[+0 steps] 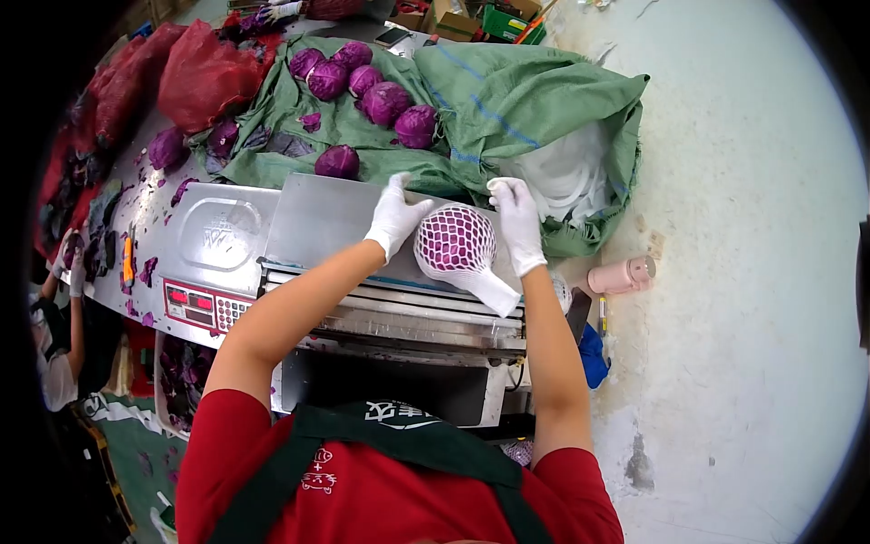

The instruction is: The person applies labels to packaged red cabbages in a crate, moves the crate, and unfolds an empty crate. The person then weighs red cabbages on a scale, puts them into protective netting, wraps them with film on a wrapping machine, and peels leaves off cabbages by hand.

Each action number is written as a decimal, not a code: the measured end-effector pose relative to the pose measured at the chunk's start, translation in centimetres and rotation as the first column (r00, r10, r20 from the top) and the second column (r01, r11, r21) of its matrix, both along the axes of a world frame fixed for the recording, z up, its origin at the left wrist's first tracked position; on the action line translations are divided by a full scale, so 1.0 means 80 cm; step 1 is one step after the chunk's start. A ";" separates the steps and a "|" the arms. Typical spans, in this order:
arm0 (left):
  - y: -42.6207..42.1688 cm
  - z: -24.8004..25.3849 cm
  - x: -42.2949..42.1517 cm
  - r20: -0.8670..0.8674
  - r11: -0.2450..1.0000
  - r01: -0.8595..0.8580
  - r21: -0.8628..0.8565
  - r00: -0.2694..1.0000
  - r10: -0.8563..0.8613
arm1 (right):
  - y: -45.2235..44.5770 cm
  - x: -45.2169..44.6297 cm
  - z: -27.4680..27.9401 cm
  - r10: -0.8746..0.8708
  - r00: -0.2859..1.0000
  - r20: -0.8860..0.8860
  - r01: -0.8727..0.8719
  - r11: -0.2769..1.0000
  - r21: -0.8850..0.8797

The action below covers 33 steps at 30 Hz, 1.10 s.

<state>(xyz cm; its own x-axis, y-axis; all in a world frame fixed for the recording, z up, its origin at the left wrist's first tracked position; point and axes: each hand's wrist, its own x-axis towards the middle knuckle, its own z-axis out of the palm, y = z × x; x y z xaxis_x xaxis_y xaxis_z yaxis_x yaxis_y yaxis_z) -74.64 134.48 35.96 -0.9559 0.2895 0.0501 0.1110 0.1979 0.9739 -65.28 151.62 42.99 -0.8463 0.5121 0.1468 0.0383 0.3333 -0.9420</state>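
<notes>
My lone camera looks from the wearer's head | forward, steeply down | red shirt [381,499] near, green sacking [544,100] far

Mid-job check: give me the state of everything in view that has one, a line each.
Middle cabbage: sleeved in white net, net tail loose
Loose cabbages: bare, no net
Scale: on, red display lit
Green sack: mouth open, white material showing
Orange knife: lying down, blade unclear
Phone: screen dark
Pink bottle: upright or lying, cannot tell
Left grip: gloved, open
Right grip: gloved, fingers curled, hold unclear
</notes>
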 end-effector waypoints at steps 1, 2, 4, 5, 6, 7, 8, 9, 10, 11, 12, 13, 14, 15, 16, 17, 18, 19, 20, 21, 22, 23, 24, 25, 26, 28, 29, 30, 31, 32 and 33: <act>-0.008 0.009 0.006 -0.001 0.994 -0.043 -0.104 0.999 0.043 | 0.001 0.013 -0.002 0.075 0.997 -0.010 -0.075 0.997 -0.028; -0.016 0.033 0.012 -0.001 0.994 -0.044 -0.104 0.999 0.044 | 0.000 0.025 -0.004 0.147 0.989 -0.024 -0.148 0.988 -0.053; -0.022 0.056 0.025 0.002 0.865 0.120 0.487 0.990 -0.138 | -0.015 0.048 -0.009 0.284 0.957 -0.058 -0.287 0.956 -0.054; -0.022 0.050 0.035 0.056 0.810 0.268 0.522 0.937 -0.346 | -0.025 0.056 -0.026 0.254 0.964 -0.076 -0.262 0.956 -0.133; -0.025 0.057 0.048 0.085 0.801 0.438 0.409 0.855 -0.511 | -0.039 0.058 -0.034 0.210 0.973 -0.100 -0.231 0.927 -0.296; -0.022 0.054 0.057 -0.045 0.862 0.436 0.259 0.897 -0.440 | -0.048 0.054 -0.038 0.137 0.985 -0.108 -0.173 0.845 -0.506; -0.019 0.044 0.065 -0.183 0.910 0.401 0.107 0.907 -0.379 | -0.059 0.050 -0.034 0.065 0.993 -0.098 -0.115 0.711 -0.694; -0.008 0.043 0.051 0.074 0.857 0.384 0.343 0.899 -0.433 | -0.073 0.045 -0.014 0.055 0.996 -0.070 -0.090 0.637 -0.766; -0.008 0.039 0.035 0.422 0.763 0.235 0.602 0.718 -0.553 | -0.076 0.040 -0.008 0.074 0.997 0.031 -0.022 0.623 -0.782; -0.019 0.054 0.037 0.454 0.782 0.245 0.573 0.700 -0.551 | -0.079 0.037 -0.025 0.051 0.996 0.071 0.016 0.695 -0.719; -0.028 0.065 0.035 0.481 0.798 0.257 0.546 0.683 -0.549 | -0.087 0.029 -0.032 0.023 0.994 0.104 0.050 0.762 -0.646; -0.030 0.048 0.029 0.481 0.814 0.289 0.503 0.689 -0.542 | -0.094 0.032 -0.037 -0.010 0.995 0.102 0.068 0.808 -0.586; -0.033 0.045 0.029 0.480 0.817 0.296 0.495 0.691 -0.541 | -0.092 0.031 -0.043 -0.013 0.995 0.095 0.067 0.803 -0.592; -0.037 0.042 0.030 0.466 0.807 0.286 0.518 0.696 -0.546 | -0.087 0.030 -0.050 0.062 0.997 0.046 -0.023 0.809 -0.587; -0.040 0.039 0.030 0.451 0.795 0.276 0.541 0.702 -0.551 | -0.081 0.030 -0.054 0.137 0.991 -0.003 -0.114 0.809 -0.577; -0.042 0.039 0.030 0.412 0.795 0.303 0.525 0.727 -0.549 | -0.077 0.031 -0.048 0.194 0.981 -0.007 -0.155 0.758 -0.633; -0.050 0.043 0.031 0.410 0.794 0.310 0.522 0.725 -0.553 | -0.075 0.040 -0.032 0.188 0.982 -0.011 -0.152 0.758 -0.634; -0.065 0.045 0.029 0.131 0.883 0.376 0.280 0.897 -0.423 | -0.068 0.051 -0.015 0.181 0.983 0.031 -0.166 0.949 -0.269; -0.082 0.050 0.027 -0.201 0.944 0.329 0.030 0.927 -0.316 | -0.059 0.066 0.004 0.157 0.985 0.075 -0.166 0.976 0.141; -0.109 0.068 0.025 -0.473 0.939 0.293 -0.182 0.811 -0.345 | -0.043 0.087 0.020 0.166 0.985 0.055 -0.174 0.896 0.409; -0.145 0.088 0.020 -0.684 0.912 0.190 -0.364 0.610 -0.400 | -0.026 0.111 0.035 0.183 0.982 0.043 -0.167 0.746 0.645; -0.185 0.093 0.013 -0.629 0.822 0.210 -0.529 0.554 -0.546 | -0.014 0.138 0.055 0.220 0.965 0.140 -0.243 0.560 0.792; -0.225 0.096 0.009 -0.548 0.705 0.216 -0.676 0.492 -0.676 | -0.002 0.162 0.069 0.237 0.941 0.241 -0.313 0.340 0.887; -0.258 0.104 0.010 -0.434 0.551 0.182 -0.815 0.438 -0.787 | 0.013 0.177 0.061 0.269 0.925 0.267 -0.323 0.191 0.927; -0.281 0.107 0.011 -0.300 0.375 0.131 -0.918 0.389 -0.871 | 0.021 0.191 0.054 0.272 0.924 0.270 -0.327 0.190 0.926; -0.309 0.100 0.011 -0.232 0.282 0.112 -0.953 0.328 -0.916 | 0.025 0.211 0.041 0.270 0.833 0.483 -0.480 -0.084 0.873; -0.317 0.099 0.013 -0.158 0.187 0.085 -0.979 0.266 -0.951 | 0.021 0.214 0.035 0.248 0.781 0.573 -0.560 -0.129 0.818; -0.312 0.101 0.018 -0.164 0.192 0.075 -0.979 0.276 -0.947 | 0.015 0.209 0.024 0.263 0.732 0.628 -0.613 -0.146 0.776; -0.296 0.104 0.025 -0.206 0.229 0.091 -0.969 0.211 -0.956 | 0.011 0.203 0.016 0.325 0.710 0.625 -0.599 -0.189 0.778; -0.280 0.105 0.032 -0.244 0.260 0.110 -0.959 0.144 -0.959 | 0.007 0.199 0.008 0.385 0.682 0.621 -0.583 -0.227 0.780; -0.265 0.095 0.036 -0.332 0.344 0.158 -0.926 0.097 -0.938 | 0.004 0.194 -0.002 0.399 0.656 0.641 -0.602 -0.236 0.763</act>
<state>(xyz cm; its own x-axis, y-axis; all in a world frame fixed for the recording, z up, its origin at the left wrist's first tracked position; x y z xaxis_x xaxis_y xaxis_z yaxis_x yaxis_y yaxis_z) -71.75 113.26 43.59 0.0019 0.9983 0.0583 0.9991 0.0006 -0.0436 -49.74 151.92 42.80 -0.7964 -0.5886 -0.1388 -0.6046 0.7715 0.1982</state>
